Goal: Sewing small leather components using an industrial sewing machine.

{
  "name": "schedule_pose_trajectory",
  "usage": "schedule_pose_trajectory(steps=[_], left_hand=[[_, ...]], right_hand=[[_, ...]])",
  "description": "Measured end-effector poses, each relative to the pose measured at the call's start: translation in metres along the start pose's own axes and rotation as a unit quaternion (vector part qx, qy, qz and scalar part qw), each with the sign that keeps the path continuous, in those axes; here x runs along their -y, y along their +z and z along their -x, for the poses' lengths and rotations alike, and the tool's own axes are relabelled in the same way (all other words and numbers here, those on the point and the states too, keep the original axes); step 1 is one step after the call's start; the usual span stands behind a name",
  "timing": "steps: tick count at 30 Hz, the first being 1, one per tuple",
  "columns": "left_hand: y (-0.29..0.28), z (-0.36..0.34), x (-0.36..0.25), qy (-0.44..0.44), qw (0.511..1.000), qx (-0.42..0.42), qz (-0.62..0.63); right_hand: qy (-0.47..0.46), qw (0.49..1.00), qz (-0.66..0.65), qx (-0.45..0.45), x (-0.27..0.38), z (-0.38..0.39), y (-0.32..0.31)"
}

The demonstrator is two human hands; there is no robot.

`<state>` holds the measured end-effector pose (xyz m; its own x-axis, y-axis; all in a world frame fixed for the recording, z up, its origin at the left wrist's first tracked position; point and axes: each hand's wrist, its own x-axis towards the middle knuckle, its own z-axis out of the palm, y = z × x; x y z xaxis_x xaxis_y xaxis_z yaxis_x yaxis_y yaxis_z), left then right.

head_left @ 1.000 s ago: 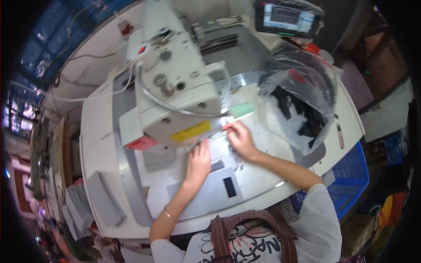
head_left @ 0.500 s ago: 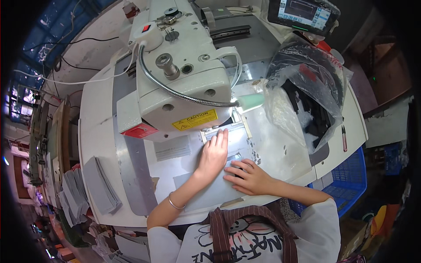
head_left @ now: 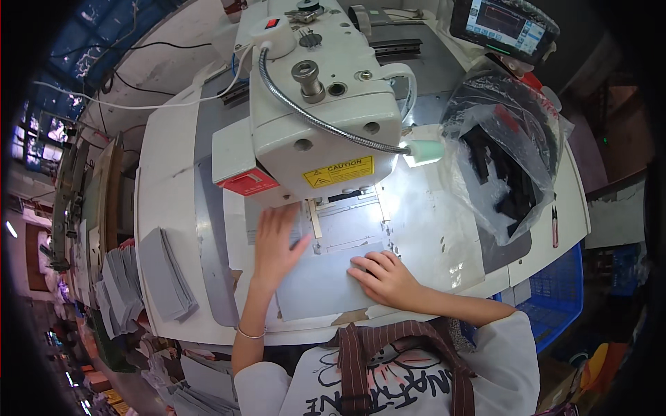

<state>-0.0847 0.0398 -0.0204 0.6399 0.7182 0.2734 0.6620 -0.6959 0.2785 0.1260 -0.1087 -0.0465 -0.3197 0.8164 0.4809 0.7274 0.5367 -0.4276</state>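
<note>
A white sewing machine head (head_left: 326, 149) with a yellow caution label stands in front of me. Beneath it, a metal clamp frame (head_left: 314, 218) lies around a pale plate, with a short black strip (head_left: 345, 197) at its far edge. My left hand (head_left: 276, 246), slightly blurred, is over a stack of thin grey pieces (head_left: 253, 220) left of the clamp, thumb spread from the fingers; whether it grips a piece I cannot tell. My right hand (head_left: 387, 279) rests, fingers stretched, on the right edge of a flat grey panel (head_left: 319, 284) near the table's front.
A clear plastic bag of black strips (head_left: 499, 170) lies at the right, with small snips (head_left: 554, 225) beside it. Grey panels are stacked (head_left: 166, 274) at the left edge. A control screen (head_left: 503, 28) stands at the back right; a blue crate (head_left: 555, 284) sits below the table.
My left hand has moved left from the clamp to the stack of grey pieces. My right hand stays near the grey panel's edge. The whole view has shifted, bringing the machine further right.
</note>
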Motion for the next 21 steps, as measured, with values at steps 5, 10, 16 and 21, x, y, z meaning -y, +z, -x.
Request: schedule_pose_trajectory(steps=[5, 10, 16, 21], left_hand=[[0.012, 0.006, 0.033, -0.103, 0.992, 0.004, -0.067], [0.008, -0.005, 0.021, -0.113, 0.991, -0.006, -0.068], [-0.009, -0.004, -0.019, -0.027, 0.996, -0.088, -0.006], [0.0, -0.006, -0.038, 0.043, 0.991, -0.097, 0.085]], right_hand=[[0.012, 0.999, -0.045, -0.022, -0.004, -0.008, -0.011], [0.027, 0.997, 0.038, -0.063, -0.033, -0.021, -0.032], [-0.088, 0.976, 0.193, -0.043, -0.087, -0.065, -0.041], [-0.169, 0.907, 0.38, 0.068, -0.096, -0.084, -0.038]])
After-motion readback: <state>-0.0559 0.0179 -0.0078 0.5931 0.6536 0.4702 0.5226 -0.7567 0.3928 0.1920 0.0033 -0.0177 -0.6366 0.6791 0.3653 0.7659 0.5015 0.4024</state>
